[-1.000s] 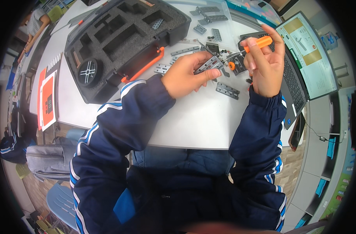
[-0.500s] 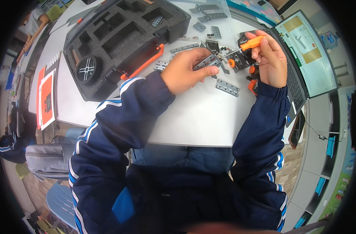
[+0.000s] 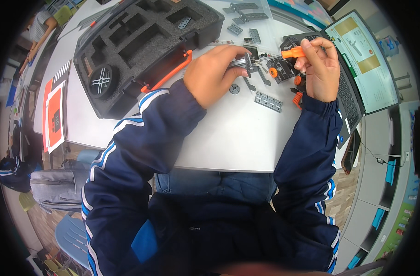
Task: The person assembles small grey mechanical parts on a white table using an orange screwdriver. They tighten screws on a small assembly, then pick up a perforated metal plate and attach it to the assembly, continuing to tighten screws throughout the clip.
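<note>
A grey metal part (image 3: 248, 65) is grasped between thumb and fingers by the left grip (image 3: 212, 76), above the counter (image 3: 228, 142). Half a second earlier its perforated face was shown; now it is turned so that it is seen nearly end-on. By the right grip (image 3: 321, 69), an orange-handled screwdriver (image 3: 292, 52) is grasped at the handle, which is now held more nearly level than before, its shaft pointed left toward the part. Whether the tip is touching the part cannot be told. A round grey disc (image 3: 234, 89), hidden earlier, is now exposed on the counter just below the left grip, while some strips seen beside that grip before are covered. The perforated plate (image 3: 268, 101) nearby is left unmoved.
</note>
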A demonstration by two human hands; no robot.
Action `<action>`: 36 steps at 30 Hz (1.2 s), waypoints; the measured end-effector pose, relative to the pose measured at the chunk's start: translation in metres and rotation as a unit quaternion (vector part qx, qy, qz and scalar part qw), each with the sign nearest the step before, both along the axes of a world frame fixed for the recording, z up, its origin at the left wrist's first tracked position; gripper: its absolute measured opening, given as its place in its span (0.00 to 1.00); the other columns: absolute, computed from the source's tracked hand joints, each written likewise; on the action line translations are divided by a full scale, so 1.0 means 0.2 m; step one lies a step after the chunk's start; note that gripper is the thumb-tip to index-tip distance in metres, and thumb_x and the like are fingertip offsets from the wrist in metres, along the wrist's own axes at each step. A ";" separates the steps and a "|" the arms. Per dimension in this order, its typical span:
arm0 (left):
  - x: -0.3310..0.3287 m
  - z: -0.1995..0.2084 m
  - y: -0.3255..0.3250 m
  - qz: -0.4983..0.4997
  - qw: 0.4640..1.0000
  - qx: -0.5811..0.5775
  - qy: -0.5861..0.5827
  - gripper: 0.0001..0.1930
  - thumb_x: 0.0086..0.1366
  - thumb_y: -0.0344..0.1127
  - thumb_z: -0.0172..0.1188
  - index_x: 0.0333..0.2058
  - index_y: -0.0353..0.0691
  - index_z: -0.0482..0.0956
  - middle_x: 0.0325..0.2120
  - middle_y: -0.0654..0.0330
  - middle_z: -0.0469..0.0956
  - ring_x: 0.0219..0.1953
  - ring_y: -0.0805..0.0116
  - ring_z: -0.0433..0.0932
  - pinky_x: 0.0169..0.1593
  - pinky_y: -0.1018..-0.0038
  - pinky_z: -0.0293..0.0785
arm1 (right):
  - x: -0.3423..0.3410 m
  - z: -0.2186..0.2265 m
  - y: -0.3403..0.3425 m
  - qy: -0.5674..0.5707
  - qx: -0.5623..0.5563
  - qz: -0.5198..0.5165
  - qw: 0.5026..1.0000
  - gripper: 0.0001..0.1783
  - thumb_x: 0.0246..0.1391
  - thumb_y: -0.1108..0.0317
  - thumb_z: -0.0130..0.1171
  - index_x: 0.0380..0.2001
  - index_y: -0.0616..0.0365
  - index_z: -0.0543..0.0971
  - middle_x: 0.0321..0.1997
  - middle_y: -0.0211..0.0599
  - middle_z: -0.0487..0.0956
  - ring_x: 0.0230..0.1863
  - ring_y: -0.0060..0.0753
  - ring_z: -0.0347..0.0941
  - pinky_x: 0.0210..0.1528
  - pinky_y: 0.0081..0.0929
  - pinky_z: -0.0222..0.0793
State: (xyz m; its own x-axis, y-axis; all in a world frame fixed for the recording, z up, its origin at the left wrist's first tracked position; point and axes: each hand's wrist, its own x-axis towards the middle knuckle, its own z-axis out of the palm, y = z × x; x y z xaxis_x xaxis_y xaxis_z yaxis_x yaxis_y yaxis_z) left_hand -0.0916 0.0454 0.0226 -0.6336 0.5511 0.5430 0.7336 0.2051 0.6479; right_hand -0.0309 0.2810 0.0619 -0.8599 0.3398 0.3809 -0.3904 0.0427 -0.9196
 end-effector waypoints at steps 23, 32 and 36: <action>-0.03 -0.06 0.00 0.035 0.999 -0.020 -0.001 0.13 0.58 0.35 0.65 0.39 0.32 0.78 0.28 0.49 0.78 0.27 0.58 0.77 0.31 0.70 0.71 | -0.01 -0.01 0.00 -0.139 0.056 -0.039 0.988 0.14 0.56 0.61 0.64 0.38 0.62 0.79 0.22 0.29 0.76 0.16 0.12 0.61 0.19 0.11 0.54; -0.04 -0.05 0.00 0.043 0.999 -0.031 0.000 0.13 0.59 0.35 0.64 0.37 0.31 0.78 0.27 0.48 0.77 0.26 0.54 0.76 0.31 0.68 0.71 | -0.01 -0.02 0.01 -0.108 0.080 0.019 0.991 0.13 0.64 0.66 0.53 0.45 0.63 0.78 0.23 0.29 0.75 0.15 0.11 0.60 0.16 0.12 0.51; -0.04 -0.05 -0.01 0.054 0.998 -0.038 0.006 0.13 0.59 0.35 0.64 0.37 0.30 0.78 0.27 0.48 0.77 0.27 0.54 0.77 0.32 0.68 0.71 | 0.00 -0.01 0.01 -0.115 0.118 0.023 0.986 0.14 0.64 0.65 0.53 0.46 0.63 0.78 0.23 0.30 0.75 0.14 0.11 0.59 0.15 0.13 0.50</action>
